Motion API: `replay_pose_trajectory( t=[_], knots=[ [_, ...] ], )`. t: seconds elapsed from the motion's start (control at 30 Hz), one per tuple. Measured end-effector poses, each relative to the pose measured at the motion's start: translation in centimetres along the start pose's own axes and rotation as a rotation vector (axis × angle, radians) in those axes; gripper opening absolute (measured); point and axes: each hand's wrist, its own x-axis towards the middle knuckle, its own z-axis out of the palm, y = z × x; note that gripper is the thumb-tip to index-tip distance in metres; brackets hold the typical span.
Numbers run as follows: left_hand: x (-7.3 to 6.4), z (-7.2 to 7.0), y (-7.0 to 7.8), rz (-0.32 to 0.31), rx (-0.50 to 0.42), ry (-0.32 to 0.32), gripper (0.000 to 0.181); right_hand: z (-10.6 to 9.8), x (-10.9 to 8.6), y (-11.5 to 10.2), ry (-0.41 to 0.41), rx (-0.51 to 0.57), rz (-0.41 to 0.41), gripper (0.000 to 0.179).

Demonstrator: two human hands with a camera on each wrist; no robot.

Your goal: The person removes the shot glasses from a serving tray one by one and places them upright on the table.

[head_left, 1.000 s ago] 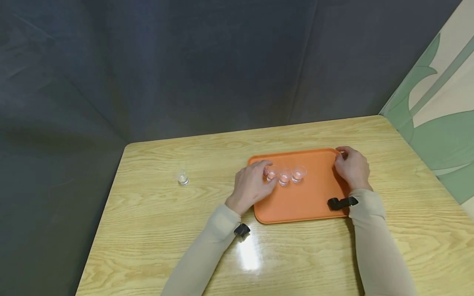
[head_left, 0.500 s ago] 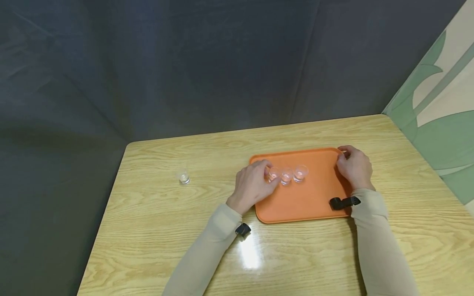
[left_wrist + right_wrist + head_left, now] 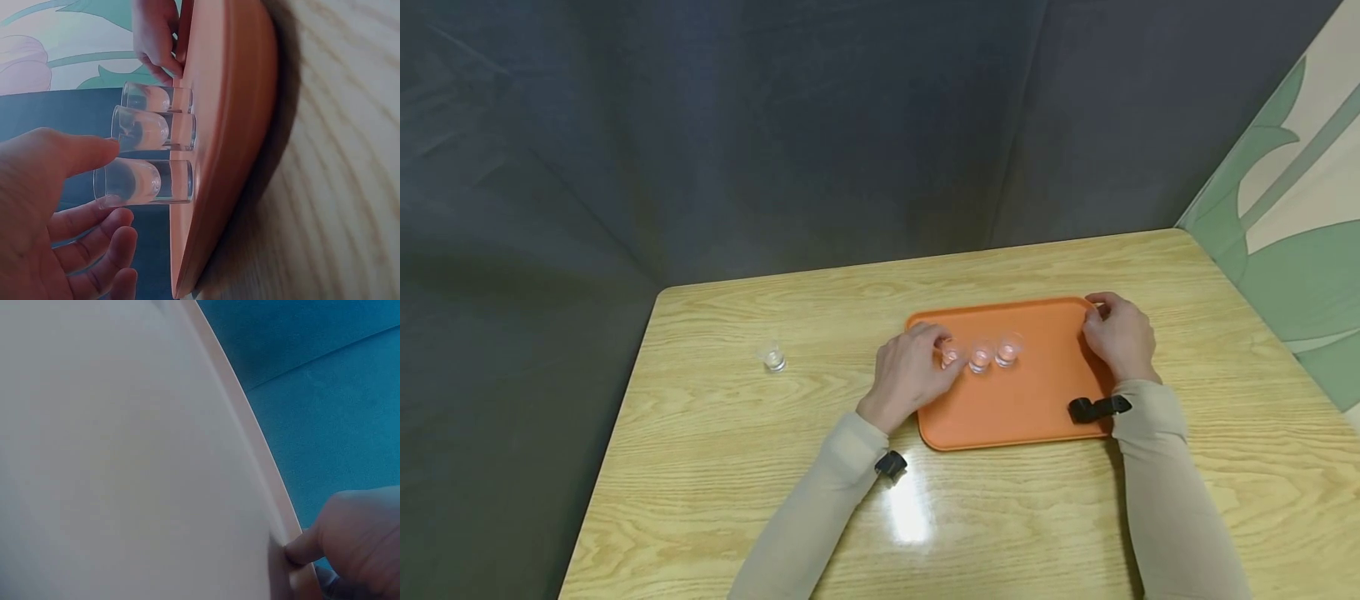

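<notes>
My left hand pinches a clear shot glass near its rim, thumb on one side and index finger on the other. That glass stands upright at the left part of an orange tray. Two more shot glasses, the middle one and the farther one, stand beside it in a short row. At the tray's far right corner, my right hand grips the rim, with the thumb over the inner edge in the right wrist view; its other fingers are mostly hidden.
A fourth clear shot glass stands alone on the wooden table, left of the tray. Behind the table hangs a dark curtain. A wall with a green leaf pattern borders the right side.
</notes>
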Motion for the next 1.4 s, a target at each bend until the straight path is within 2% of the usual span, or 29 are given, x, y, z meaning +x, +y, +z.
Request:
replay_pose_trajectory(
  t=[0.23, 0.47, 0.57, 0.8, 1.13, 1.4],
  knots=[
    [-0.3, -0.4, -0.5, -0.025, -0.039, 0.022, 0.035, 0.1, 0.0, -0.1, 0.001, -0.001, 0.009, 0.045],
    [-0.9, -1.1, -1.9, -0.037, -0.122, 0.106, 0.039, 0.0, 0.0, -0.1, 0.002, 0.004, 0.03, 0.045],
    [-1.2, -1.4, -2.6, -0.04, -0.135, 0.123, 0.04, 0.0, 0.0, -0.1, -0.001, 0.006, 0.043, 0.046],
    [-2.2, -2.6, -4.9, -0.105, -0.105, 0.131, 0.038, 0.1, -0.1, -0.2, -0.002, 0.005, 0.041, 0.045],
    [-3.7, -4.4, -8.7, -0.172, -0.084, 0.181, 0.041, 0.2, -0.1, -0.3, 0.01, -0.005, 0.012, 0.045],
    [-4.7, -6.1, -10.7, -0.243, -0.017, 0.196, 0.045, 0.0, -0.2, -0.4, 0.017, -0.003, 0.005, 0.045]
  ],
)
